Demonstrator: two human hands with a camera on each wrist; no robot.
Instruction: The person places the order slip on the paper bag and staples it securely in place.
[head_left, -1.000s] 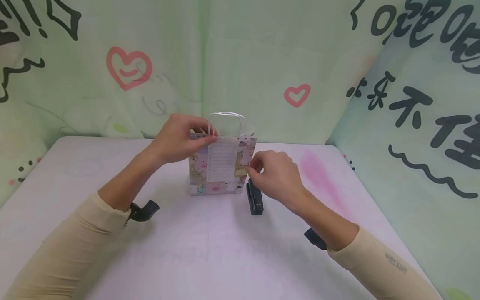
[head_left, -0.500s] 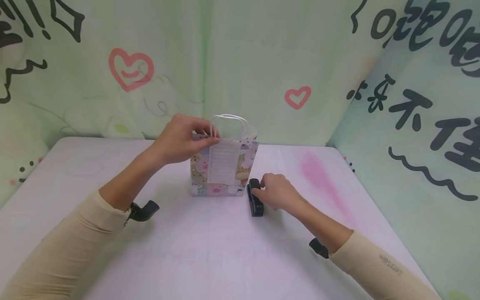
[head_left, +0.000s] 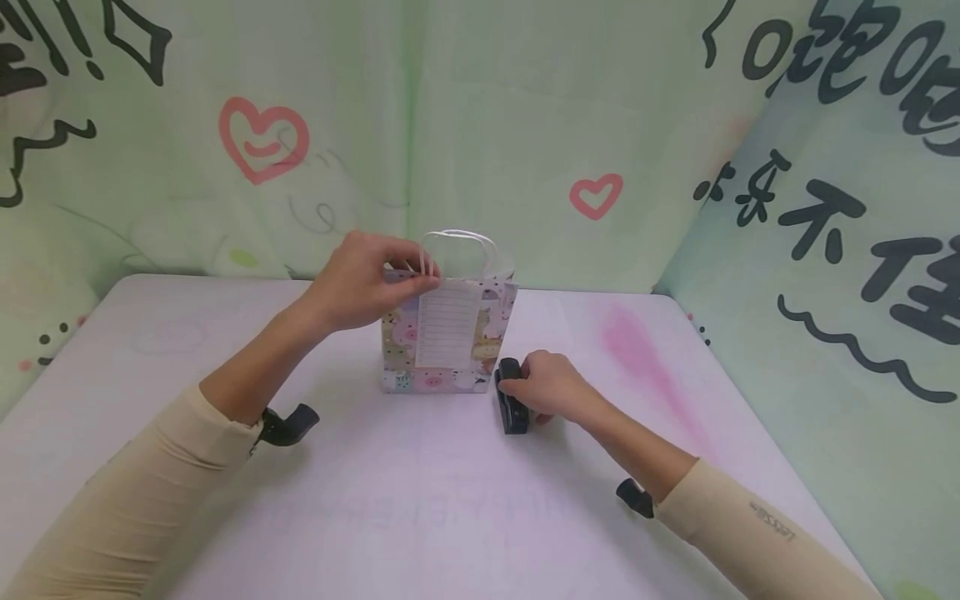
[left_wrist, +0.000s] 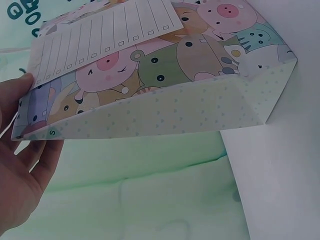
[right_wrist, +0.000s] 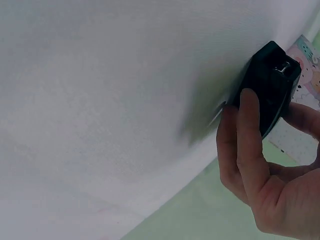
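A small paper gift bag [head_left: 433, 382] printed with cartoon animals stands upright on the table, its white handles [head_left: 459, 233] up. Against its front lies a white lined checklist sheet [head_left: 448, 327]. My left hand [head_left: 367, 282] pinches the sheet and the bag's top edge together at the left; the left wrist view shows the thumb on the sheet [left_wrist: 102, 42] and the fingers behind the bag [left_wrist: 200, 57]. Just right of the bag, my right hand [head_left: 557, 385] grips a black stapler [head_left: 513, 415], thumb on one side and fingers on the other, as the right wrist view shows [right_wrist: 270, 75].
The white table [head_left: 420, 500] has a pink smear [head_left: 637, 358] at the right. Green cloth walls [head_left: 510, 125] with hearts and black lettering rise behind and on the sides. A black wrist mount [head_left: 288, 425] sticks out from the left sleeve.
My right hand has left the bag's right edge, come down to the stapler and taken hold of it. The left hand keeps its pinch on the bag and sheet.
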